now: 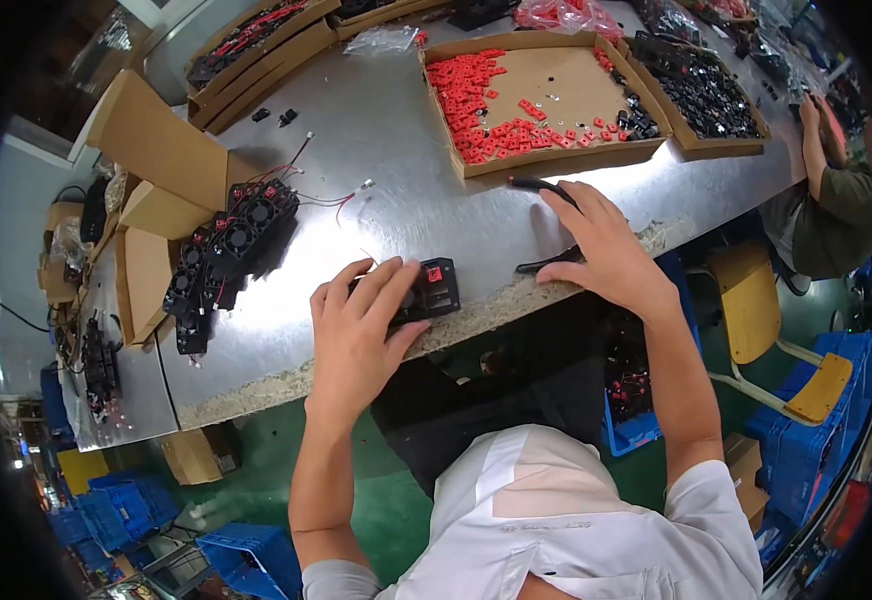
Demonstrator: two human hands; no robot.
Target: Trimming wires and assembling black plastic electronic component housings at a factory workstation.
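My left hand point(356, 325) grips a small black fan unit point(443, 292) at the table's near edge, fingers over its top and thumb along its near side. A red block point(435, 274) sits on the unit's exposed end; my fingers hide the rest. To the right, my right hand point(606, 245) is spread, thumb and forefinger wide apart. Close to its fingertips lies a slim black tool-like piece point(534, 184), and a second black piece point(548, 262) is beside the thumb. Whether these two belong to one tool is hidden by the hand.
Several black fans with wires point(241, 235) are piled at the left beside an open cardboard box point(171, 150). A shallow carton point(556, 165) holds red blocks at the back; another carton point(721, 148) holds black parts. A person point(851, 215) works at the far right, past a yellow chair point(744, 300).
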